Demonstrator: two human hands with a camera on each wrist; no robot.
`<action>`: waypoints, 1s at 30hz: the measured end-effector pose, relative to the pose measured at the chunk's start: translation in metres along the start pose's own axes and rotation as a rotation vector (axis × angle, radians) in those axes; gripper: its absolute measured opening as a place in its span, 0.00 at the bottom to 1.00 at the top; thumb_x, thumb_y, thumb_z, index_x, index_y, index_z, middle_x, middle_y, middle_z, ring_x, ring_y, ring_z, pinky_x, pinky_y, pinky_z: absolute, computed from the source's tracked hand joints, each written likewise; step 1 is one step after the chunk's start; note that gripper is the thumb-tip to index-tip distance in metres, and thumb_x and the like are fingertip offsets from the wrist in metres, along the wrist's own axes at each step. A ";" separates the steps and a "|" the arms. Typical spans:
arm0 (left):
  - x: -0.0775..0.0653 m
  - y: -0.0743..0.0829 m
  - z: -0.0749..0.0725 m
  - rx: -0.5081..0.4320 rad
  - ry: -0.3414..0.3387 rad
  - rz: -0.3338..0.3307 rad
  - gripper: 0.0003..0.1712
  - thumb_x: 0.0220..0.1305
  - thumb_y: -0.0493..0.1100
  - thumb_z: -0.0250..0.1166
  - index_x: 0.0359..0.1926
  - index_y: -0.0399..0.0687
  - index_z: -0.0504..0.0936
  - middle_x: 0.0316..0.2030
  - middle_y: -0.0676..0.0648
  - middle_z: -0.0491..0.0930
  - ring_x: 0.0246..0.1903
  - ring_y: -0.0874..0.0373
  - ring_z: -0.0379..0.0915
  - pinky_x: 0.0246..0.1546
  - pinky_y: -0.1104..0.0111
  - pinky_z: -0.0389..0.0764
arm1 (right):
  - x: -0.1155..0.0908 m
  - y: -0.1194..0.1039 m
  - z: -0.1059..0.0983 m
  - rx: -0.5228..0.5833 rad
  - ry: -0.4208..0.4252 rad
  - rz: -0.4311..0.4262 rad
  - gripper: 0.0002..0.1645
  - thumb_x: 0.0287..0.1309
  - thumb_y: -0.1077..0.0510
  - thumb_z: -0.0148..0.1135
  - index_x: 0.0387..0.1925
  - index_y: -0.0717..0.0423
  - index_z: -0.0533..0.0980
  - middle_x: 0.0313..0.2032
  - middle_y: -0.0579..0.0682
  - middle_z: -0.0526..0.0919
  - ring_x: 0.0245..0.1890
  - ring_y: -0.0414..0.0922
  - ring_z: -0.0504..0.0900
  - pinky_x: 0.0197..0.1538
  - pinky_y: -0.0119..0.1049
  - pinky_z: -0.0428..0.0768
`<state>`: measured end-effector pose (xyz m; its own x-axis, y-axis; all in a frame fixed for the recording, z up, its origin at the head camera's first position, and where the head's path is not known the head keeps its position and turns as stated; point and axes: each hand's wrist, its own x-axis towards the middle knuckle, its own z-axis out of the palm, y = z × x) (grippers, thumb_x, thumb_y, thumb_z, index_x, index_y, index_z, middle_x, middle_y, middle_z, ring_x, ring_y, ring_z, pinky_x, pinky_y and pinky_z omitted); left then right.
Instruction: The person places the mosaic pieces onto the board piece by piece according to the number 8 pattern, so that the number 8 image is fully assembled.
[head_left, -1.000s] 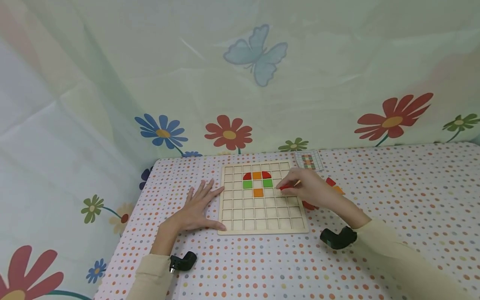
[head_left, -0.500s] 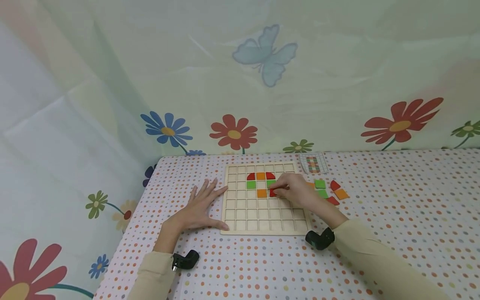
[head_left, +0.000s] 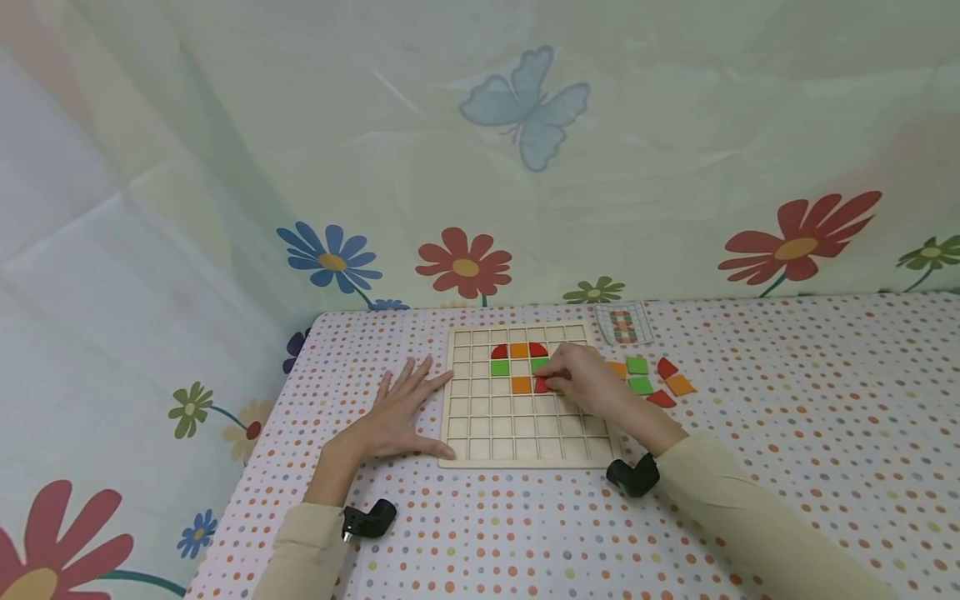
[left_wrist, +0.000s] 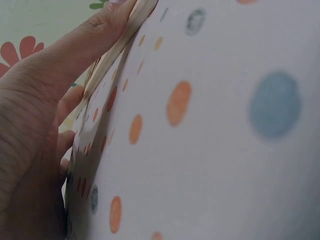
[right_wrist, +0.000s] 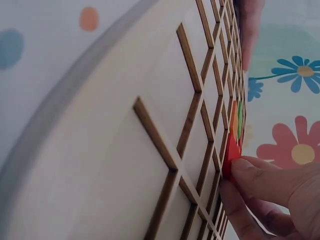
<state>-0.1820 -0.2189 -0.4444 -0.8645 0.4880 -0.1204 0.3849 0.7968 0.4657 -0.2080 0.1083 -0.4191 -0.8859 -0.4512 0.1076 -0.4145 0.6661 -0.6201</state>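
A wooden grid board [head_left: 480, 427] lies on the dotted tablecloth. In its upper part sit several coloured tiles: red rounded ones at two corners, an orange tile [head_left: 519, 351] between them, a green tile [head_left: 500, 367] below on the left, another partly behind my right fingers, and a lower orange tile [head_left: 521, 385]. My right hand [head_left: 592, 383] pinches a red tile [head_left: 540, 385] at the cell right of that lower orange one; the right wrist view shows thumb and fingers on this red tile [right_wrist: 231, 157]. With fingers spread, my left hand [head_left: 393, 421] touches the board's left edge.
Right of the board lie loose tiles: green squares [head_left: 637, 366], orange squares [head_left: 681, 384] and red rounded pieces [head_left: 662, 399]. Behind them is a printed pattern card [head_left: 624, 323]. A flowered backdrop [head_left: 660, 167] rises along the table's far edge.
My right hand has carried the red tile leftward from the board's right side to the cell beside the lower orange tile. My left hand stays at the board's edge. The head view has shifted slightly.
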 end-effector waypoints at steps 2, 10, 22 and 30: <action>0.000 0.000 0.000 -0.001 -0.001 0.000 0.67 0.49 0.67 0.81 0.84 0.58 0.55 0.84 0.41 0.38 0.82 0.39 0.24 0.77 0.36 0.28 | 0.002 -0.001 0.001 -0.016 0.002 -0.007 0.10 0.62 0.72 0.69 0.44 0.66 0.89 0.37 0.53 0.85 0.39 0.49 0.81 0.43 0.42 0.83; 0.000 -0.002 0.000 0.000 -0.003 0.004 0.67 0.49 0.67 0.81 0.84 0.58 0.55 0.84 0.41 0.37 0.82 0.39 0.23 0.77 0.37 0.27 | 0.003 -0.003 0.007 -0.010 0.052 -0.028 0.08 0.61 0.74 0.70 0.39 0.66 0.90 0.35 0.54 0.84 0.39 0.52 0.83 0.44 0.46 0.86; 0.002 0.002 0.000 0.008 -0.007 -0.005 0.67 0.49 0.68 0.81 0.84 0.58 0.56 0.84 0.41 0.38 0.82 0.39 0.24 0.77 0.37 0.28 | -0.020 0.012 -0.022 0.084 0.050 -0.102 0.10 0.63 0.73 0.68 0.43 0.64 0.88 0.41 0.54 0.89 0.43 0.52 0.86 0.48 0.45 0.88; 0.001 0.001 0.001 0.013 -0.008 -0.021 0.67 0.49 0.68 0.81 0.84 0.58 0.56 0.84 0.41 0.39 0.82 0.38 0.25 0.77 0.37 0.29 | -0.050 0.025 -0.054 -0.041 0.017 -0.018 0.08 0.61 0.69 0.73 0.41 0.57 0.89 0.41 0.49 0.87 0.47 0.53 0.85 0.48 0.50 0.86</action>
<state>-0.1824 -0.2168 -0.4448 -0.8698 0.4741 -0.1368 0.3711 0.8112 0.4519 -0.1856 0.1795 -0.3980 -0.8813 -0.4538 0.1317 -0.4385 0.6816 -0.5858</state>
